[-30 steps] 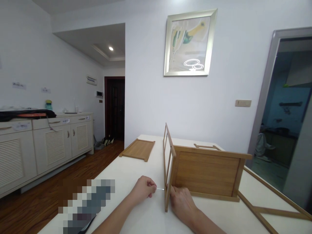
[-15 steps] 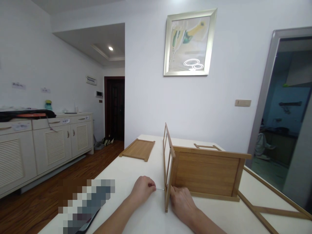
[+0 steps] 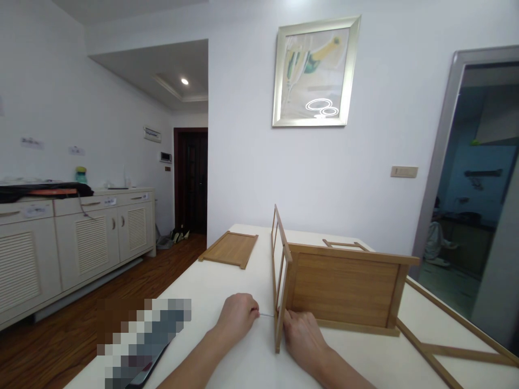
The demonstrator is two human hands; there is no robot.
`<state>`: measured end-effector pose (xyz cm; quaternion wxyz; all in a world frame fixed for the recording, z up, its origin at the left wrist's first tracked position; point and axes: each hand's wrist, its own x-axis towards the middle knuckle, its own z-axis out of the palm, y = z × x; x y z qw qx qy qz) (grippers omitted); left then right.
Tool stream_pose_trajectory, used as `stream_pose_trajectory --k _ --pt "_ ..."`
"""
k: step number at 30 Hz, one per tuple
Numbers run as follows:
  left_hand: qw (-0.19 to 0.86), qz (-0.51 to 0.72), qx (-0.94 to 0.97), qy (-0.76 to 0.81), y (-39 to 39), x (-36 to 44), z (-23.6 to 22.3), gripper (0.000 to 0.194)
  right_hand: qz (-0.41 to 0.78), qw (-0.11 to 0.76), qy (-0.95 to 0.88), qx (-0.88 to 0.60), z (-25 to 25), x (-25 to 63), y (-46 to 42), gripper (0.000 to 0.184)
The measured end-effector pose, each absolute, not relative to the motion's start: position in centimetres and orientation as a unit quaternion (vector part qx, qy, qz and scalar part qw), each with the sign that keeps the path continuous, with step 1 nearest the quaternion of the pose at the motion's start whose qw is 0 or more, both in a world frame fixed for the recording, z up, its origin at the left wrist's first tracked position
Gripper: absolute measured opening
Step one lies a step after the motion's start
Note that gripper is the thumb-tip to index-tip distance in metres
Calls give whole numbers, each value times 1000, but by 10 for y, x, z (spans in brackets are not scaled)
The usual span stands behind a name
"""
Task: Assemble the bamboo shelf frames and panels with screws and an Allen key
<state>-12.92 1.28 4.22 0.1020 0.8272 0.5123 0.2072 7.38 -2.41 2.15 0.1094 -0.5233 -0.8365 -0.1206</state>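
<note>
A partly built bamboo shelf unit stands on its side on the white table [image 3: 227,286]: a wide wooden panel [image 3: 344,289] joined to an upright ladder-like side frame [image 3: 280,270]. My left hand [image 3: 237,316] is closed in a pinch on a thin metal tool [image 3: 266,314], whose tip meets the foot of the side frame. Fingers curled, my right hand [image 3: 302,337] rests against the lower corner where panel and frame meet, holding the unit steady.
A loose wooden shelf panel [image 3: 230,248] lies flat at the table's far left. Another wooden frame [image 3: 446,351] lies flat at the right, a small one [image 3: 344,244] behind the unit. A dark phone [image 3: 148,370] lies near the table's front left edge. A cream sideboard [image 3: 73,237] lines the left wall.
Almost nothing. My left hand has shifted very slightly while pinching the tool against the frame; the right hand and the shelf unit stay put.
</note>
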Motion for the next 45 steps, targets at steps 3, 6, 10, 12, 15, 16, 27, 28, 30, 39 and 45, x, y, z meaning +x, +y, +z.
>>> stream_pose_trajectory --k 3,6,10,12,15,16,27,28,30,39,45 --pt "98 203 828 514 12 -129 43 24 -119 109 -837 -522 21 74 -24 34" --pt "99 205 825 517 11 -129 42 24 -118 108 -838 -522 21 75 -23 35" --pt "107 215 820 519 9 -128 40 25 -116 102 -840 -521 21 75 -24 33" --pt "115 216 817 522 9 -128 40 25 -115 97 -841 -519 22 75 -24 32" --pt "133 210 811 529 9 -127 41 25 -112 91 -843 -518 24 74 -25 30" --pt "138 208 809 532 9 -127 41 25 -111 89 -843 -518 25 74 -26 29" --pt "140 198 793 559 12 -125 36 20 -111 75 -845 -517 27 72 -27 32" --pt "138 199 792 561 12 -125 35 20 -111 74 -845 -517 27 72 -27 32" --pt "135 203 790 563 12 -124 34 19 -112 74 -846 -517 27 72 -27 33" --pt "133 209 785 568 13 -123 33 16 -117 75 -847 -513 27 72 -26 33" --pt "142 211 782 570 15 -124 30 16 -123 80 -848 -509 26 72 -27 30"
